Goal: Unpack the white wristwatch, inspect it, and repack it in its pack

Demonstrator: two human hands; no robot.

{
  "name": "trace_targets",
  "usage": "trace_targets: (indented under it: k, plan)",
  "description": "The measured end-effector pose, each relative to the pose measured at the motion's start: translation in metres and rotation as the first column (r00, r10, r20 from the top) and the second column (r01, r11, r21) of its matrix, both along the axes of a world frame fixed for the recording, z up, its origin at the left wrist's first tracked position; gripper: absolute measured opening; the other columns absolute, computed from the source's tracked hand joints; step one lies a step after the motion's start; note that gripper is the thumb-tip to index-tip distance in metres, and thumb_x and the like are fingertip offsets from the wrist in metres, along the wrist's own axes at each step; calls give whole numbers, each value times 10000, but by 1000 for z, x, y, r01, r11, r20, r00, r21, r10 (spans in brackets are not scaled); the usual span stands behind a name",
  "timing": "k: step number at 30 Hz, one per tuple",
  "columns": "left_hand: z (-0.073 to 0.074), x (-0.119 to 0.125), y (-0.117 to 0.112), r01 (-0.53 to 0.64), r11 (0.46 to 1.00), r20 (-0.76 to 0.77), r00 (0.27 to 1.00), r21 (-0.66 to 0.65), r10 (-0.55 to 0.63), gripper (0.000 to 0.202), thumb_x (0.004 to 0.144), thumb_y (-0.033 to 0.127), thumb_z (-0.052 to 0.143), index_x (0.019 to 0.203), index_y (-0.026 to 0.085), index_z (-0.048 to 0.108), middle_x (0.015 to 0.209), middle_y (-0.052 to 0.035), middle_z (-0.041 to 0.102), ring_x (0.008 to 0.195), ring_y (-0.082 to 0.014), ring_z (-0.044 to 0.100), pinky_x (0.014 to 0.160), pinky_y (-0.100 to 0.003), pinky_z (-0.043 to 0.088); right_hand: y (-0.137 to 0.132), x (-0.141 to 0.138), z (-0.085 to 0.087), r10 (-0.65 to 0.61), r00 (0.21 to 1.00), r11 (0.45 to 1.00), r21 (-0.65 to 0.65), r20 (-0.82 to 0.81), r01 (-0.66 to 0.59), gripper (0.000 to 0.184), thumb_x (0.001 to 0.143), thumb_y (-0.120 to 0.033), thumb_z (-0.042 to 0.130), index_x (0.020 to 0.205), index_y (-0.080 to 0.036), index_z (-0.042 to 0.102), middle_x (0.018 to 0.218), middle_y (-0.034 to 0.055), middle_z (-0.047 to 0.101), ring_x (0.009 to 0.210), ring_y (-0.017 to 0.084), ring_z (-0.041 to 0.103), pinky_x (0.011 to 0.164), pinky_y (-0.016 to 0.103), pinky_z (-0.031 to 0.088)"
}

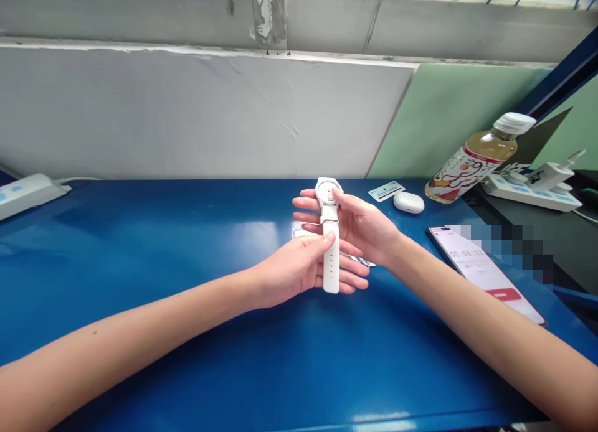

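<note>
A white wristwatch [331, 264] is held up above the blue table, its round dial at the top and its strap hanging straight down. My left hand [299, 265] grips the lower strap, thumb on the front and fingers stretched out behind it. Higher up, my right hand [367, 223] holds the watch by its case, with the thumb at the dial's edge and the fingers behind. Behind the hands, a white object lies on the table, mostly covered, so its kind cannot be made out.
To the right on the blue table [187, 357] lie a card [386, 191], a white earbud case [408, 202] and a phone [490, 276] showing a timer. A drink bottle [476, 161] stands behind them, near a power strip [532, 192]. Another power strip [30, 194] sits far left.
</note>
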State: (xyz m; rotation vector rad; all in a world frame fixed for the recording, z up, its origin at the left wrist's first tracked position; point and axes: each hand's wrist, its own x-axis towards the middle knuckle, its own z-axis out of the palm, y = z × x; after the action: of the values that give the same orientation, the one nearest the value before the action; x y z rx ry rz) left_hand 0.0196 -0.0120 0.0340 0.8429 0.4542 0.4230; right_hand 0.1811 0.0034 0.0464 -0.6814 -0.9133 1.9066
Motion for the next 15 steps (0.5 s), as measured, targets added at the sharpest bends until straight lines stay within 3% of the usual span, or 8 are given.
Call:
trace_targets:
  k: [4, 15]
  plan:
    - [-1, 0, -1, 0, 1000, 9, 1000, -6, 1, 334, 1002, 383, 525, 1031, 77, 656, 992, -186, 736, 902, -265, 735, 850, -392, 544, 2, 1, -1, -32, 999, 999, 10, -6, 33, 323, 994, -404, 441, 1142, -224, 666, 1157, 52, 743, 1048, 190, 699, 1000, 371, 510]
    - [0, 0, -1, -47, 997, -44, 998, -62, 44, 311, 1011, 304, 483, 972, 54, 662, 944, -198, 740, 850, -253, 742, 805, -365, 564, -1, -2, 2, 18, 999, 1000, -3, -50, -18, 473, 988, -497, 327, 1147, -204, 663, 1157, 65, 737, 1017, 199, 703, 987, 375, 509]
